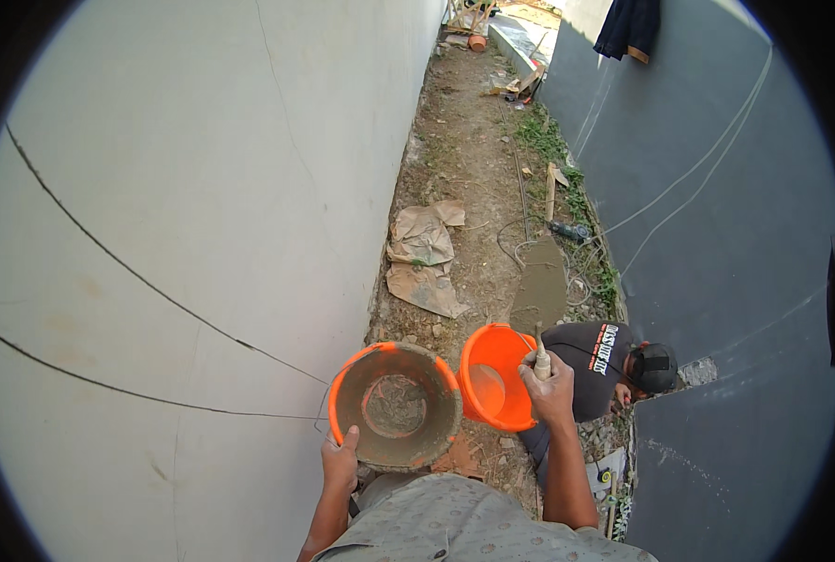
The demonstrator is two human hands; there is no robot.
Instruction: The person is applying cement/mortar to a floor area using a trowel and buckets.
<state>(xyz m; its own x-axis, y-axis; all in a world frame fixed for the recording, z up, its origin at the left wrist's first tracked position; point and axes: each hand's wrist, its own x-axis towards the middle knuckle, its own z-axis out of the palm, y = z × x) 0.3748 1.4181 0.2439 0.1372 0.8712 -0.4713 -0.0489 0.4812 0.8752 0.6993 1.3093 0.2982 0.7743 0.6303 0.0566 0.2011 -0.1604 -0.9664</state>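
My left hand [340, 461] grips the rim of an orange bucket [354, 398], thumb over the edge. Grey mortar coats its inner wall, and a little lies at the bottom. My right hand [550, 389] is closed round the pale handle of a trowel [539, 286]. The trowel's blade points away from me and looks covered in grey mortar. Partly under my right hand, a second, cleaner orange bucket [478, 354] sits against the first; whether it rests on the ground I cannot tell.
A co-worker [593, 361] in a dark shirt and black cap crouches at the right wall [717, 309]. Crumpled brown paper [424, 258] lies on the dirt path [478, 122]. A power tool [570, 230] and cables lie farther right. A pale wall [202, 215] stands left.
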